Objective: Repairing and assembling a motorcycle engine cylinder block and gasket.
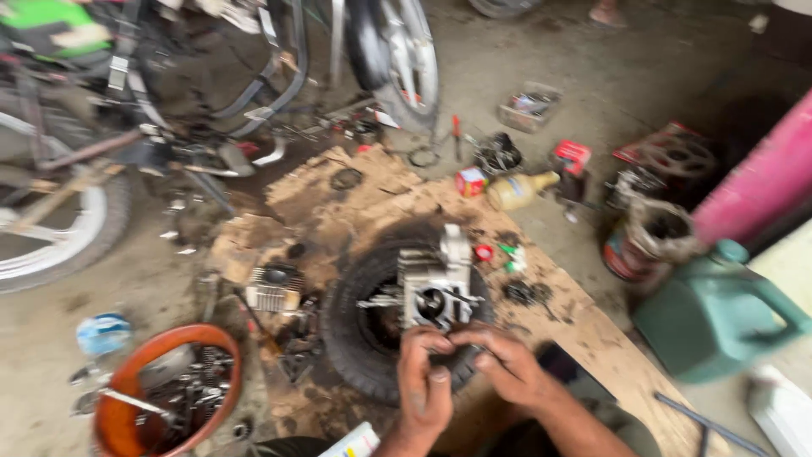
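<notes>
Greasy skin first: the left hand (423, 385) and the right hand (506, 366) are meeting at the near edge of a grey metal engine block (436, 288), fingers (420, 344) curled in together on something small between them, too blurred to name. Whether they are truly pinching it, I cannot tell. The engine block is sitting on a small black tyre (355, 338), which is lying flat on a stained cardboard sheet (592, 338) on the concrete floor (609, 76).

At near left, an orange basin (127, 381) is holding a jumble of dark metal parts, and a white bottle (351, 443) is peeking in at the bottom edge. Just left of the tyre, a finned cylinder part (275, 288) is resting on the cardboard. Over on the right, a teal plastic jug (719, 309) is standing near the cardboard's edge, with a rusty tin (643, 241) just beyond it.

Further out, a red cap (483, 252) is lying just past the engine block. Beyond that, a yellowish bottle (516, 190) is lying on its side beside a small red-and-white can (470, 181) and a red box (572, 156). At far left, a motorcycle frame (211, 110) is standing with a white-rimmed wheel (59, 228), and a second wheel (397, 59) is showing at the top. A pink panel (761, 178) is filling the far right.
</notes>
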